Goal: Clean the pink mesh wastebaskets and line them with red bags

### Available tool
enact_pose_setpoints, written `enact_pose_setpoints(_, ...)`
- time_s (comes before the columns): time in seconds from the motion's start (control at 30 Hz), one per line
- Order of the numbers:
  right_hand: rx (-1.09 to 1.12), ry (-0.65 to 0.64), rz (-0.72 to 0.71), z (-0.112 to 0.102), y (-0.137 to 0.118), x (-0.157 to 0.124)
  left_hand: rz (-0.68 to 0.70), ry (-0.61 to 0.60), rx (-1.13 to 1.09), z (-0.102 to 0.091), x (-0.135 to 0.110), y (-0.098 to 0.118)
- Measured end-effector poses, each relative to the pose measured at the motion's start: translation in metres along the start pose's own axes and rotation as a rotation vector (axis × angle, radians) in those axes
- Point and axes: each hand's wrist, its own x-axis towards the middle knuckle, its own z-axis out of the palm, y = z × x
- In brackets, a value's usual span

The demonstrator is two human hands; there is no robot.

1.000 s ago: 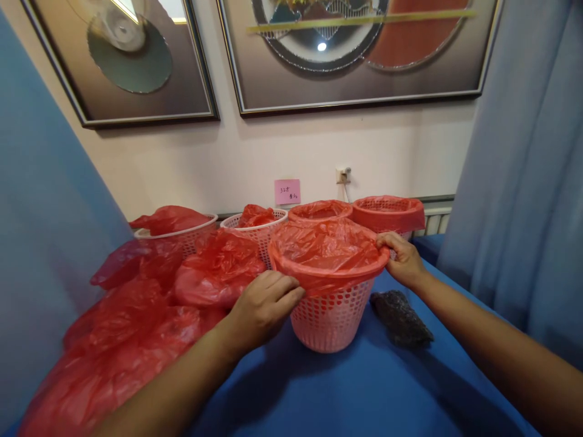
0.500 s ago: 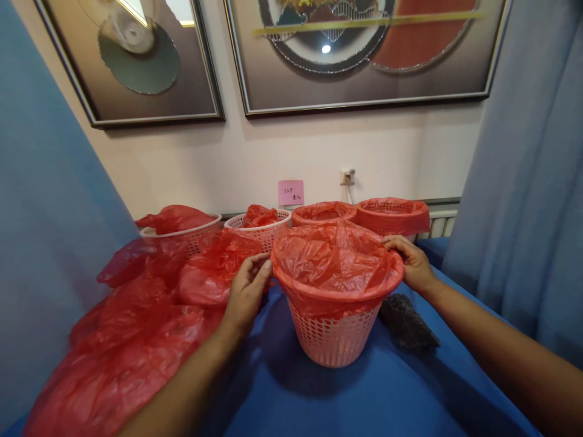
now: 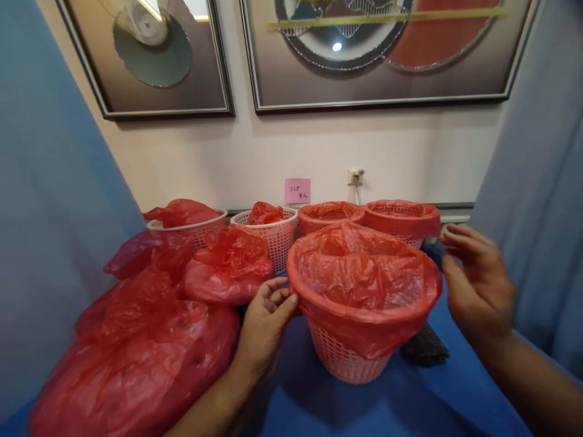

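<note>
A white perforated plastic basket (image 3: 350,355) stands in front of me on blue cloth, slightly tilted. A red plastic bag (image 3: 364,279) lines it, with its edge folded down over the rim. My left hand (image 3: 268,321) pinches the lined rim on the left side, thumb on the outside. On the right, my right hand (image 3: 480,285) is off the basket, blurred, with its fingers apart and nothing in them. Beside the basket's right foot lies a dark, crinkled bundle (image 3: 426,347), partly hidden behind the basket.
Filled red bags (image 3: 136,358) pile up on the left. Behind stand two red-lined baskets (image 3: 403,209) and two white baskets (image 3: 273,233) holding red plastic. Blue curtains (image 3: 54,212) hang at both sides. The wall carries a pink note (image 3: 297,190) and a socket (image 3: 355,177).
My right hand has let go of the rim and moved away to the right. The lined basket appears nearer and further right, with my left hand still on it.
</note>
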Motion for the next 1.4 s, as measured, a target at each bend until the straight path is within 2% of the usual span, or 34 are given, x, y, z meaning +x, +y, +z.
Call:
enact_pose_setpoints(0.03,-0.007,-0.062,-0.083,-0.005,-0.021,-0.009,-0.023,-0.010,-0.015,0.002,-0.002,-0.001)
enact_pose_setpoints(0.1,-0.038,-0.332,-0.279,-0.010,-0.052,-0.028,-0.078,-0.019,-0.057,0.005,-0.006,-0.001)
enact_pose_setpoints(0.17,-0.083,-0.505,-0.426,-0.010,-0.064,-0.046,-0.139,-0.014,-0.100,0.006,-0.007,-0.002)
enact_pose_setpoints(0.27,-0.129,-0.478,-0.524,-0.004,-0.054,-0.062,-0.250,0.016,-0.116,0.001,-0.007,-0.010)
enact_pose_setpoints(0.37,-0.123,-0.412,-0.544,0.000,-0.040,-0.067,-0.312,0.065,-0.019,-0.012,-0.002,-0.022)
enact_pose_setpoints(0.43,-0.116,-0.378,-0.548,0.001,-0.036,-0.067,-0.199,0.137,0.096,-0.020,0.005,-0.024)
enact_pose_setpoints(0.47,-0.113,-0.365,-0.551,0.002,-0.036,-0.067,-0.087,0.184,0.160,-0.022,0.010,-0.020)
enact_pose_setpoints(0.53,-0.097,-0.364,-0.554,0.002,-0.038,-0.068,0.219,0.238,0.301,-0.020,0.018,-0.001)
enact_pose_setpoints(0.57,-0.086,-0.372,-0.547,0.002,-0.040,-0.068,0.389,0.207,0.387,-0.015,0.021,0.012)
enact_pose_setpoints(0.6,-0.074,-0.381,-0.535,0.002,-0.042,-0.068,0.555,0.118,0.479,-0.008,0.023,0.028)
enact_pose_setpoints(0.63,-0.064,-0.393,-0.519,0.002,-0.044,-0.068,0.648,-0.053,0.581,0.002,0.025,0.044)
enact_pose_setpoints(0.67,-0.056,-0.410,-0.499,0.001,-0.046,-0.067,0.676,-0.257,0.685,0.014,0.026,0.059)
enact_pose_setpoints(0.73,-0.055,-0.439,-0.457,-0.003,-0.052,-0.062,0.628,-0.628,0.845,0.036,0.027,0.081)
enact_pose_setpoints(0.8,-0.108,-0.440,-0.428,-0.008,-0.056,-0.050,0.545,-0.910,0.968,0.054,0.028,0.090)
enact_pose_setpoints(0.87,-0.217,-0.419,-0.432,-0.013,-0.060,-0.032,0.496,-1.068,1.027,0.062,0.030,0.087)
enact_pose_setpoints(0.93,-0.311,-0.495,-0.461,-0.016,-0.058,-0.010,0.460,-1.130,1.062,0.064,0.032,0.080)
enact_pose_setpoints(1.03,-0.308,-0.828,-0.459,-0.013,-0.046,0.015,0.390,-1.152,1.139,0.063,0.034,0.076)
enact_pose_setpoints(1.07,-0.293,-0.913,-0.447,-0.011,-0.040,0.018,0.372,-1.146,1.162,0.062,0.035,0.077)
enact_pose_setpoints(1.1,-0.283,-0.946,-0.440,-0.009,-0.033,0.018,0.364,-1.131,1.176,0.062,0.035,0.078)
enact_pose_setpoints(1.17,-0.269,-0.876,-0.449,-0.005,-0.022,0.011,0.384,-1.086,1.194,0.060,0.034,0.080)
enact_pose_setpoints(1.23,-0.223,-0.734,-0.473,-0.003,-0.014,0.000,0.444,-1.030,1.196,0.056,0.031,0.079)
enact_pose_setpoints(1.4,-0.181,-0.548,-0.418,-0.005,-0.011,-0.025,0.656,-0.799,1.082,0.034,0.025,0.060)
